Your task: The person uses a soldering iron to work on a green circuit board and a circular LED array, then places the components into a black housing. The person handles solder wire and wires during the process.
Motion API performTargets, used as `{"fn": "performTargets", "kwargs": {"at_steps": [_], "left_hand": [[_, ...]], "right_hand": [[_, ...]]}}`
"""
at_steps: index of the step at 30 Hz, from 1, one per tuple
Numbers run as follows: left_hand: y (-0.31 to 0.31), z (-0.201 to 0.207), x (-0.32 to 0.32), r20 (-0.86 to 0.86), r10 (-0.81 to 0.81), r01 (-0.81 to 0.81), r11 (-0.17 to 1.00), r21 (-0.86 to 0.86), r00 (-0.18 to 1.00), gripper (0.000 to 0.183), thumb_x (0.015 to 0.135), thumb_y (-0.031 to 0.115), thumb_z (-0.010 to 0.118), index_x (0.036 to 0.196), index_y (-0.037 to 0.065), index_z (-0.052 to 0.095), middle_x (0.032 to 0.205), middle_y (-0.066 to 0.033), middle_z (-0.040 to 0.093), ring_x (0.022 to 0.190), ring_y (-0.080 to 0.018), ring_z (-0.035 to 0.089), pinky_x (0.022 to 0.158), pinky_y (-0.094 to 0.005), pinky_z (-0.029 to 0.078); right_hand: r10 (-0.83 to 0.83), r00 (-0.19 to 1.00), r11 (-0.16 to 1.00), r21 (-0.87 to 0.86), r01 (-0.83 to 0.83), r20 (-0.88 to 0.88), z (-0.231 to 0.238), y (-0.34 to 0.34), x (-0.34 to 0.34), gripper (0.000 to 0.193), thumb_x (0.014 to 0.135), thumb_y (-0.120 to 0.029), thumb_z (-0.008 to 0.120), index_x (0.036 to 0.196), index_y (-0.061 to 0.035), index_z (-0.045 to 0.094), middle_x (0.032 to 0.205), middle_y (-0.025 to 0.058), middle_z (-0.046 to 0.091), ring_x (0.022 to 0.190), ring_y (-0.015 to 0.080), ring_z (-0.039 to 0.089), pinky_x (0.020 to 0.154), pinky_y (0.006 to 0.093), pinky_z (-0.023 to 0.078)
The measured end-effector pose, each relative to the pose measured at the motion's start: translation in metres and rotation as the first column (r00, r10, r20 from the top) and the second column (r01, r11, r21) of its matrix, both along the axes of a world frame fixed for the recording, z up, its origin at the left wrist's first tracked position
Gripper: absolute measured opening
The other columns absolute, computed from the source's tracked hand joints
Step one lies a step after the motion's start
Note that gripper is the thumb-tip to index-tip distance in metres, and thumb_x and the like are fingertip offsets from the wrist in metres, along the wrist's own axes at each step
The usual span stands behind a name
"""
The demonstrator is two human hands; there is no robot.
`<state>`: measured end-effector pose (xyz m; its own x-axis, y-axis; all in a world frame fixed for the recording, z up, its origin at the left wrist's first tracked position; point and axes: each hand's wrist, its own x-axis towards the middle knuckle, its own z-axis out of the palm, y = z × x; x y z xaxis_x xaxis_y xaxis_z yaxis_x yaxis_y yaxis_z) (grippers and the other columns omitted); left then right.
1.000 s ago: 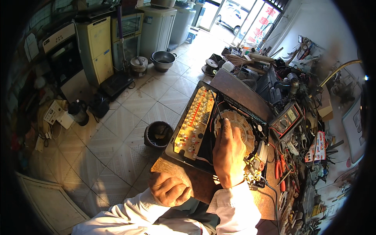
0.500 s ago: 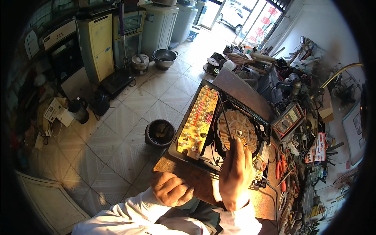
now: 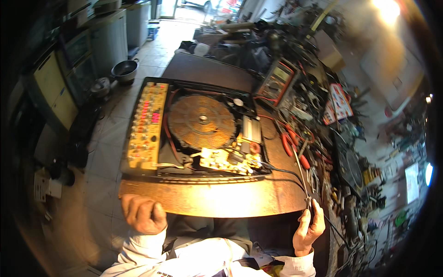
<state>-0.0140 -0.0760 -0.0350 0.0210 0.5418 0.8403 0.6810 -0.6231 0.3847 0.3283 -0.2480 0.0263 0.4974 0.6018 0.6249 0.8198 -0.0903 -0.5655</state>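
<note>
An opened induction cooker lies on the brown wooden tabletop. Inside it are a round copper coil, a yellow control board with lit red lights, and a smaller power board beside a metal heat sink. My right hand, at the table's right front corner, pinches a thin screwdriver whose shaft points away from me; its handle is mostly hidden by the fingers. Curled closed, my left hand rests at the front left edge of the table, with nothing visible in it.
Red-handled pliers and a multimeter lie right of the cooker among heaped tools and wires. A dark cable runs from the cooker's right side. Behind the cooker stands a dark flat panel. A pot sits on the tiled floor.
My right hand has drawn back from over the coil to the table's right corner with the screwdriver. My left hand has moved left to the table edge. The view has shifted.
</note>
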Motion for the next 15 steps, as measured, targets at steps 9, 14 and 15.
{"fn": "performTargets", "kwargs": {"at_steps": [9,14,15], "left_hand": [[0.004,0.010,0.019,-0.055,0.039,-0.037,0.999,0.037,0.998,0.028,0.100,0.008,0.058,0.075,0.000,0.048,0.072,-0.0128,0.047,0.071,-0.0311,0.046,0.065,-0.0435,0.038],[-0.015,0.027,0.069,-0.048,-0.205,0.204,0.979,-0.014,0.978,0.029,0.096,0.007,0.059,0.071,0.001,0.045,0.067,-0.0152,0.040,0.063,-0.0343,0.042,0.059,-0.0459,0.033],[-0.021,0.028,0.081,-0.030,-0.283,0.282,0.959,-0.034,0.959,0.028,0.095,0.007,0.059,0.071,0.001,0.045,0.067,-0.0146,0.040,0.062,-0.0342,0.042,0.058,-0.0455,0.033]], "right_hand": [[-0.082,0.988,0.991,-0.099,0.096,0.133,0.020,-0.035,0.040,0.032,0.088,0.003,0.066,0.120,0.0034,0.070,0.088,0.0171,0.066,0.075,0.0314,0.065,0.068,0.0373,0.052],[0.095,0.959,0.994,-0.069,-0.079,0.266,0.008,0.037,0.104,0.036,0.085,-0.005,0.069,0.121,-0.0023,0.069,0.097,0.0190,0.068,0.090,0.0386,0.064,0.080,0.0471,0.051],[0.147,0.965,0.989,-0.068,-0.135,0.216,0.002,0.057,0.111,0.035,0.087,-0.009,0.070,0.122,-0.0018,0.068,0.104,0.0186,0.068,0.097,0.0385,0.064,0.086,0.0476,0.050]]}}
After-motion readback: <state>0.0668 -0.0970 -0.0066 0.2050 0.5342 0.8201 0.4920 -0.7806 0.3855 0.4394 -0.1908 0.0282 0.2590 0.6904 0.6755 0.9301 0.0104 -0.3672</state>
